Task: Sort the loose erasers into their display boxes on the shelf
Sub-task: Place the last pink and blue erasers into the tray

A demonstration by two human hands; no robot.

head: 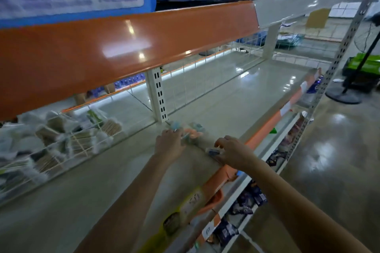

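Both my arms reach over the pale shelf (102, 170). My left hand (169, 142) lies at a blurred heap of small packs (192, 130), pale blue and orange, beside the white upright. Its fingertips touch the heap; the blur hides whether they hold a pack. My right hand (230, 151) hovers near the shelf's front edge with its fingers curled over a small blue packet (213, 152) that lies on the shelf. I see no display box for erasers.
Wire-divided bins (67, 139) with bagged sticks fill the shelf's left. An orange-fronted shelf (123, 47) hangs overhead. The orange price rail (265, 127) runs along the front edge, with stocked lower shelves (246, 201) beneath. A fan stand (345, 94) is on the floor at right.
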